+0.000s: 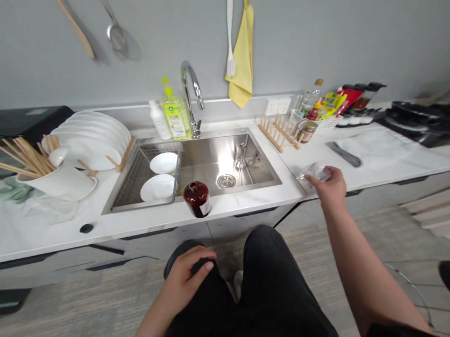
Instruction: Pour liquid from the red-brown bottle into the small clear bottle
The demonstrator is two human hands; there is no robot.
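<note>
A white counter [246, 201] holds a shiny sink [208, 151] by a gray wall [296, 30]. The right hand [333, 184] pinches clear plastic [317, 169]; the left hand [189, 271] has thumb and fingers apart.

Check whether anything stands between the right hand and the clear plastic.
Nothing visible does: the right hand touches the clear plastic directly. The nearby wooden rack stands farther back and to the left, out of the way.

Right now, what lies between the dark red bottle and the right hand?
From the bottle, a strip of white countertop along the sink's front edge, then crumpled clear plastic at the right hand. The head view shows this.
</note>
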